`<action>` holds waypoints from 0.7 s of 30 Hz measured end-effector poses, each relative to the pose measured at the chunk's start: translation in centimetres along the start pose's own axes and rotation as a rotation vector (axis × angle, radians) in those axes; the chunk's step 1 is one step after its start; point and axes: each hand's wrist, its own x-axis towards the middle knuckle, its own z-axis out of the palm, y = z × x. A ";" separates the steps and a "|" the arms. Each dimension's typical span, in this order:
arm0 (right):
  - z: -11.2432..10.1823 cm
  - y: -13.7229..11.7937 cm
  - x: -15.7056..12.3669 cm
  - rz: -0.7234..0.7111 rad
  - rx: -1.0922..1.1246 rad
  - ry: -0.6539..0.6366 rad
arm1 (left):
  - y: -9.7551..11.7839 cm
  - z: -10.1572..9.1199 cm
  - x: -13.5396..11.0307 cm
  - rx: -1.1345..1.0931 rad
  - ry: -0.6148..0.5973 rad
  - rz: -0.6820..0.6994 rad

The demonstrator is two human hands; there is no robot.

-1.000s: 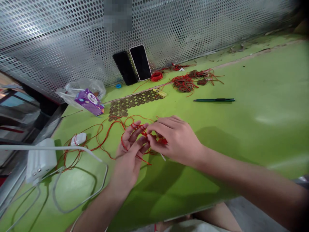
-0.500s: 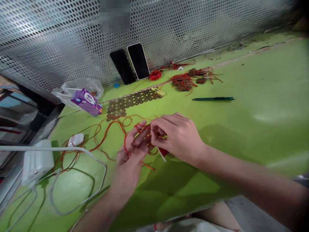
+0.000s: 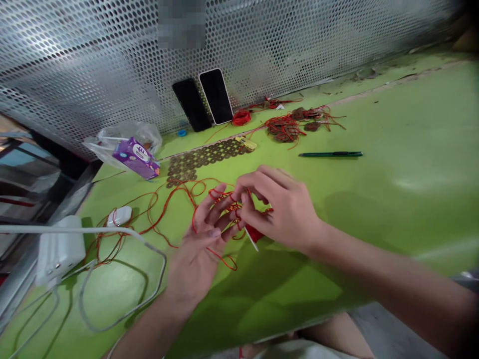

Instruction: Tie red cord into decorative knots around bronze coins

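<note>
Red cord (image 3: 232, 198) is looped around the spread, half-bent fingers of my left hand (image 3: 204, 239), palm up, with the thumb apart from them. One strand crosses the palm and hangs in a small loop below the thumb. At the left fingertips, my right hand (image 3: 279, 209) pinches at the cord with thumb and index finger. The exact pinch point is partly hidden. Beneath the right hand lies a dark red piece (image 3: 255, 233) with a white edge, mostly covered. Loose red cord (image 3: 164, 209) trails leftward over the green table (image 3: 392, 209).
Behind my hands lies a flat mat of joined coins (image 3: 209, 155) with a yellow cutter (image 3: 246, 143). Further back are a corded coin bundle (image 3: 282, 128), a red cord coil (image 3: 241, 117) and two phones (image 3: 217, 97). A pen (image 3: 331, 154) lies right; a purple carton (image 3: 136, 157) and white cable (image 3: 162, 269) left.
My left thumb has lifted away from the fingers, which have spread wider. My right hand's fingers have opened up slightly at the cord. The strand below the left thumb now hangs as a loop.
</note>
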 end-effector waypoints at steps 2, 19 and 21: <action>0.1 -0.2 0.0 -0.049 -0.046 0.017 | -0.1 0.0 -0.1 0.026 -0.006 0.015; 0.6 -0.2 -0.1 -0.032 -0.014 0.038 | -0.8 0.2 -0.4 0.143 0.018 0.064; 0.6 -0.3 -0.1 0.042 0.057 0.015 | -0.6 0.2 -0.4 0.115 0.034 0.043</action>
